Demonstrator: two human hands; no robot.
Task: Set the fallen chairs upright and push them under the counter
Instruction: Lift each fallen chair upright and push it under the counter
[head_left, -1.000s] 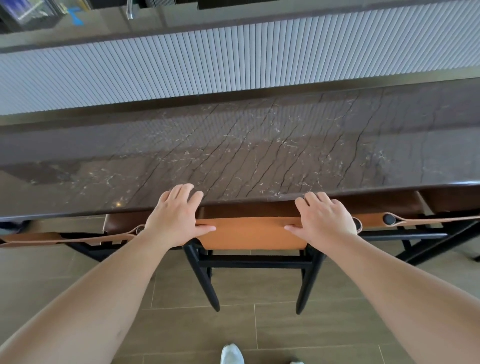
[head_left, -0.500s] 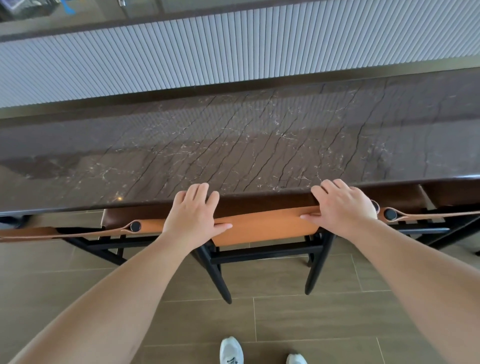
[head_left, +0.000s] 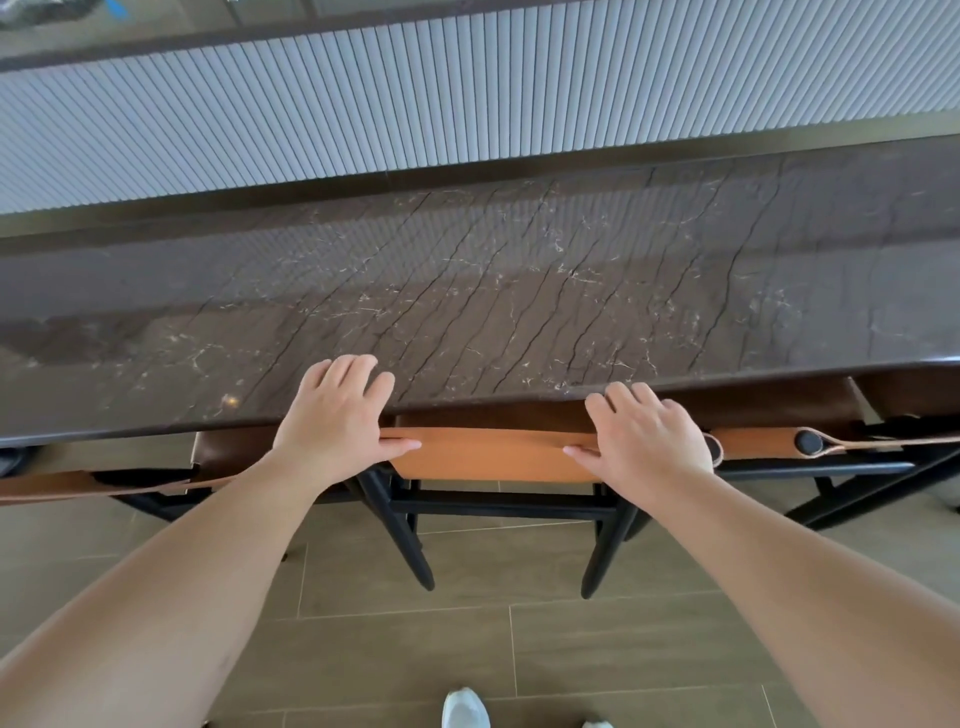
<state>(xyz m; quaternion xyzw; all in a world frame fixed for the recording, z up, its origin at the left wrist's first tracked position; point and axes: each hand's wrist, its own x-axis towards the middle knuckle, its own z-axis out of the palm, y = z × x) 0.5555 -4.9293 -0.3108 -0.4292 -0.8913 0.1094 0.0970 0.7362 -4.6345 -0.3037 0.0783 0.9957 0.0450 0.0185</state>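
Upright black-framed chair with tan leather backrest (head_left: 493, 460), seat already beneath the dark veined marble counter (head_left: 467, 291). Left hand (head_left: 335, 421) and right hand (head_left: 647, 441) curl over the backrest's ends; its long axis parallels the counter edge, directly ahead of both hands.

Both hands held the top of a brown chair back (head_left: 493, 460). The left hand (head_left: 332, 421) gripped one end, the right hand (head_left: 647, 436) the other. Just past the fingers was the dark stone counter (head_left: 467, 291). Black legs (head_left: 400, 530) stood below.
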